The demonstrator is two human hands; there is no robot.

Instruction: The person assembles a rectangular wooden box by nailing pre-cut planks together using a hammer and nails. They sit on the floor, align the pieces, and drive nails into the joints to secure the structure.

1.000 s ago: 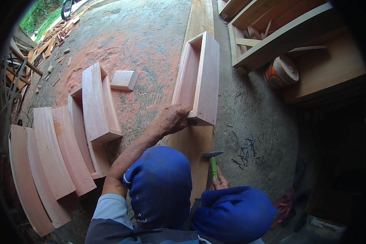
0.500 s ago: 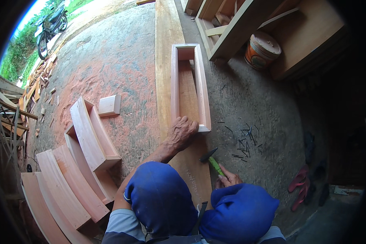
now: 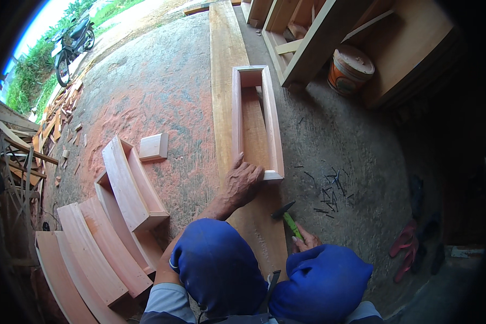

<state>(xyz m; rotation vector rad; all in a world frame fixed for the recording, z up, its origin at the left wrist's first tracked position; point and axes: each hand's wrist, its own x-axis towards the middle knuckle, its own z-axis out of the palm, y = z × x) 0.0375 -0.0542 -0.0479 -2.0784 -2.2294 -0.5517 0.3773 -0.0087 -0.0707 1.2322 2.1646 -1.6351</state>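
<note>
A long, narrow wooden frame (image 3: 274,119) with pinkish sides lies on a long plank (image 3: 225,65) in front of me. My left hand (image 3: 240,183) grips the frame's near end at the left corner, the index finger pointing along the left side. That hand covers part of the near end piece. Lower right, my right hand (image 3: 308,240) is closed around the green handle of a hammer (image 3: 292,224). The hammer's dark head hangs over the plank's right edge, apart from the frame. My knees hide part of both arms.
Loose nails (image 3: 332,191) are scattered on the concrete at right. Several box-like wooden pieces (image 3: 127,183) lie at left, near a small wooden block (image 3: 153,147). A bucket (image 3: 351,70) stands by a wooden cabinet (image 3: 416,48). Pink sandals (image 3: 404,249) lie at lower right.
My left index finger has straightened along the frame's side. The whole view has shifted slightly, and the hammer stays in my right hand.
</note>
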